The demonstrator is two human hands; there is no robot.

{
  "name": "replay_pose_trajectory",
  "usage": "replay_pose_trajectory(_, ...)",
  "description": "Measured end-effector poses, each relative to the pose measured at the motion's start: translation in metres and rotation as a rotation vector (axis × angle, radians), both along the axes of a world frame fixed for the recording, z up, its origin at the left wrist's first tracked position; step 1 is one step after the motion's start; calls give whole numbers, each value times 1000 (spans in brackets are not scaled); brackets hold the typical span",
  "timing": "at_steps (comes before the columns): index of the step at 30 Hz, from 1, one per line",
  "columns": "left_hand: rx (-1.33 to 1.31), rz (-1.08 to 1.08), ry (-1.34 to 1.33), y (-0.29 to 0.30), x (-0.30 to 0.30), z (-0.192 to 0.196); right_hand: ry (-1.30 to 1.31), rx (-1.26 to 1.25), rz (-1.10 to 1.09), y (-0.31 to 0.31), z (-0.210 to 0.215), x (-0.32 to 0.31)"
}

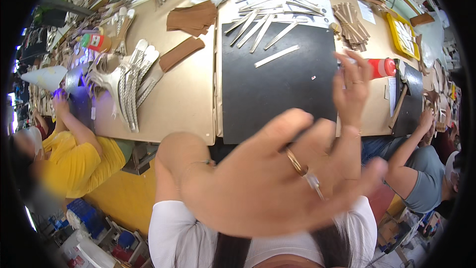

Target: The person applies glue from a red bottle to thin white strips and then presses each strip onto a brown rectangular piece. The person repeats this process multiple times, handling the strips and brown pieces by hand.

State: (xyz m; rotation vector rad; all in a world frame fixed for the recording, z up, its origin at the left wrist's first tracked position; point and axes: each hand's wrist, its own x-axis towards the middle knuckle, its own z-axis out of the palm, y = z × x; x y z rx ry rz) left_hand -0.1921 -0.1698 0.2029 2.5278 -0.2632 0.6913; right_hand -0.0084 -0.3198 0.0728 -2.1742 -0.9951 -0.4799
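My left hand (263, 183) is raised close to the camera, blurred and large, with its fingers apart. A gold ring (295, 161) shows on it, and a small pale shiny piece beside the ring is too blurred to make out. Over the right edge of the black work mat (277, 89), my right hand (353, 87) has its fingers stretched and spread, somewhat blurred. Nearest to it lies a red bottle (382, 68); whether they touch is unclear. On the mat, a single pale strip (276, 55) lies apart from several others (253, 32) at the far edge.
Brown leather pieces (192, 18) and a brown strip (181, 53) lie left of the mat, near braided white straps (131, 84). Tan strips (351, 25) and a yellow tray (402, 34) are at the far right. Co-workers sit on both sides, one in a yellow shirt (82, 161).
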Motion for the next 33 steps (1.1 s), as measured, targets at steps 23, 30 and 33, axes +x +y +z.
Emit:
replay_pose_trajectory(23, -25, 880, 521, 217, -2, -190, -165, -239, 358, 167, -48, 161)
replay_pose_trajectory(30, -55, 908, 430, 215, -8, -201, -433, -437, 465, 243, -73, 186)
replay_pose_trajectory(33, -22, 905, 424, 214, -9, -202, -508, -565, 486, 261, -77, 188)
